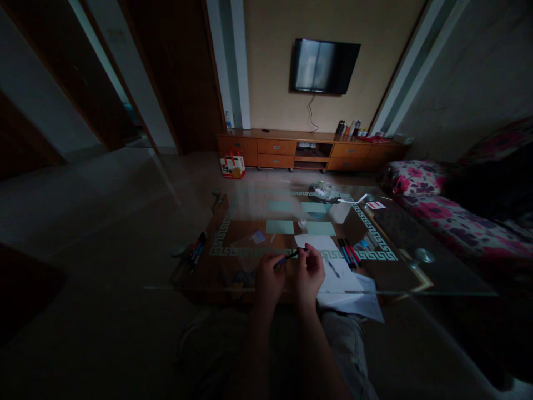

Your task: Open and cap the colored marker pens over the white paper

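Observation:
Above the near part of the glass table (245, 283), a dark pen with a blue section (290, 257) slants between my two hands. My left hand (268, 273) is closed round its lower, blue end. At the upper, black end, the fingers of my right hand (310, 272) are pinched; whether they hold a separate cap is too small to tell. White paper (328, 286) lies beneath and to the right of my right hand, with another slim pen (333, 269) on it. Several red, blue and black pens (350, 254) rest along the paper's right side.
More pens (196, 250) lie at the table's left edge. Toward the far side sits a clear plastic bag (325, 191), with a red-and-white card (376, 205) to its right. A flowered sofa (441, 211) stands at right, a wooden TV cabinet (275, 147) beyond.

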The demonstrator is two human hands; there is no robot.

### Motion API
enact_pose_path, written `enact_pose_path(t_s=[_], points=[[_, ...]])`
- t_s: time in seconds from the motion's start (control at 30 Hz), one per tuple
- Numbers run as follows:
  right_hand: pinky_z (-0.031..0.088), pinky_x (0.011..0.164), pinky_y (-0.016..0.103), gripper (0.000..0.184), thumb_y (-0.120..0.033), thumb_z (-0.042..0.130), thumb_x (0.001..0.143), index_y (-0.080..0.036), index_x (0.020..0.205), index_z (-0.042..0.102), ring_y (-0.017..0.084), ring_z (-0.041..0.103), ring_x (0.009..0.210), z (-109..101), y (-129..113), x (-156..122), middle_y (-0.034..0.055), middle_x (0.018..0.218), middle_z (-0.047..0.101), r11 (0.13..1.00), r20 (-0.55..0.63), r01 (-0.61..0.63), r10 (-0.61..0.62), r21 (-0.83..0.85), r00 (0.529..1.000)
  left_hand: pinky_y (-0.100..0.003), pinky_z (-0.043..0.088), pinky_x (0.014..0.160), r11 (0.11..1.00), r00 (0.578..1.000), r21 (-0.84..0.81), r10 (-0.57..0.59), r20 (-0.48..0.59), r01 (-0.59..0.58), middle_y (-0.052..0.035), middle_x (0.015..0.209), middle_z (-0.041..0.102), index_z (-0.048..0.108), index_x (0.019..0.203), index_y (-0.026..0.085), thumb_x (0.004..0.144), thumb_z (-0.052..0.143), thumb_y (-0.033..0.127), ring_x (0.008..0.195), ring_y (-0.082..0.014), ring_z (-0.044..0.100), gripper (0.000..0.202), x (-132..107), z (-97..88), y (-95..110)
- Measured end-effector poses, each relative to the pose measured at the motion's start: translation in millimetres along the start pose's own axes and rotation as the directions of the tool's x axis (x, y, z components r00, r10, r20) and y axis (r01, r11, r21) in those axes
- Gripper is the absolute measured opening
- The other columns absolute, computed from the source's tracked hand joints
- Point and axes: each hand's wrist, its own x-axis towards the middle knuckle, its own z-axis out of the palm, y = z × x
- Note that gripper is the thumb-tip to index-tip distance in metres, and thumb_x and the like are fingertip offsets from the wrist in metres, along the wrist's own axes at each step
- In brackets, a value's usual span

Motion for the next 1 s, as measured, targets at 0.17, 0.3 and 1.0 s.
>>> enact_pose_path(t_s=[0.17, 0.3, 1.0], points=[[0.05, 0.076, 0.031, 0.042, -0.041, 0.067, 0.081, -0.017, 0.115, 0.061, 0.017, 0.063, 0.079, 0.4, -3.4, -2.5, 0.0037, 0.086, 0.066, 0.999, 0.019, -0.024, 0.025, -0.021, 1.0, -0.03, 0.05, 0.084, 0.999, 1.0, -0.035, 0.027, 0.012, -0.027, -0.0065, 0.095, 0.068, 0.072, 0.102, 0.019, 0.082, 0.061, 0.01, 0.09, -0.0179, 0.063, 0.025, 0.1, 0.2, 3.2], [0.052, 0.071, 0.03, 0.049, -0.041, 0.069, 0.078, -0.017, 0.12, 0.058, 0.017, 0.064, 0.074, 1.2, -1.3, -3.4, 0.0032, 0.084, 0.068, 0.994, 0.095, -0.105, 0.108, -0.03, 0.99, -0.032, 0.049, 0.083, 0.999, 0.999, -0.039, 0.024, 0.03, -0.023, -0.0072, 0.094, 0.068, 0.071, 0.099, 0.018, 0.084, 0.06, 0.013, 0.089, -0.0188, 0.063, 0.019, 0.9, 1.1, 5.7], [0.05, 0.07, 0.029, 0.022, -0.037, 0.068, 0.079, -0.017, 0.087, 0.064, 0.017, 0.062, 0.073, 3.8, 8.3, -5.5, 0.0029, 0.08, 0.067, 0.986, 0.255, -0.165, 0.164, -0.021, 0.953, -0.04, 0.047, 0.101, 0.982, 0.999, -0.186, 0.006, 0.04, 0.002, -0.008, 0.125, 0.064, 0.061, 0.124, 0.025, 0.093, 0.052, 0.024, 0.115, -0.0223, 0.06, 0.032, -0.3, 4.4, 4.3]])
